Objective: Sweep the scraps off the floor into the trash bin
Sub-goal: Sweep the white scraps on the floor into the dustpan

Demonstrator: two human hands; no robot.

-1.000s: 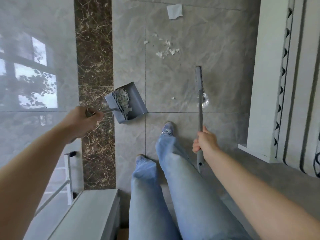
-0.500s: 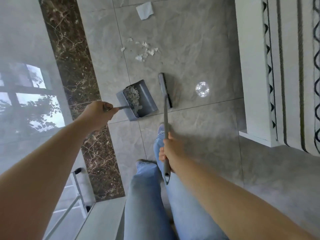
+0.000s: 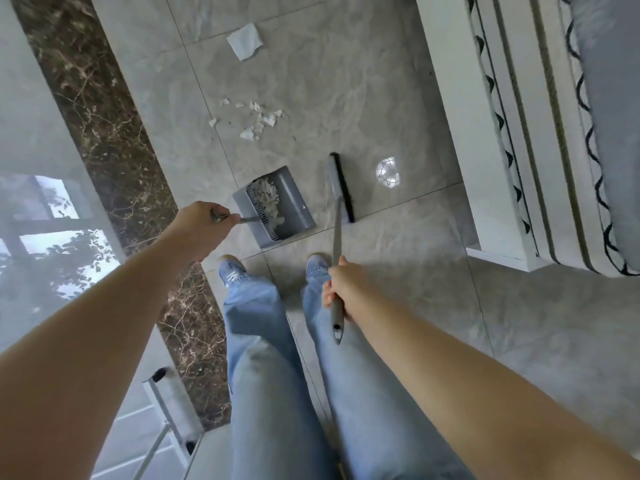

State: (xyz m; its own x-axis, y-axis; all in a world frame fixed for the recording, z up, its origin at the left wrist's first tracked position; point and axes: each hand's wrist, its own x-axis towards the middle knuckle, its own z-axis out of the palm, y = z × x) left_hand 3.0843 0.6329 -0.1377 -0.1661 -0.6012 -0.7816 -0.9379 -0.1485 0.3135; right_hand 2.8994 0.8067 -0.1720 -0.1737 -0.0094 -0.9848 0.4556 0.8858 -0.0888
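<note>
My left hand [image 3: 201, 226] grips the handle of a grey dustpan [image 3: 294, 206], which holds a heap of white scraps and hangs just above the floor. My right hand [image 3: 346, 289] grips the grey handle of a broom [image 3: 341, 185]; its black-bristled head lies to the right of the dustpan. A scatter of small white paper scraps [image 3: 258, 121] lies on the grey tiles beyond the dustpan. Farther off lies a larger white paper piece [image 3: 244, 41]. No trash bin is in view.
A white cabinet or bed base [image 3: 467, 133] with patterned bedding runs along the right. A dark marble strip [image 3: 104, 133] and a glossy wall are on the left. A white metal frame [image 3: 169, 403] stands at lower left. My jeans-clad legs [image 3: 277, 358] fill the bottom centre.
The broom head has swung left, closer to the dustpan, then stayed beside it. The view has turned and shifted; my left foot has stepped forward level with the right.
</note>
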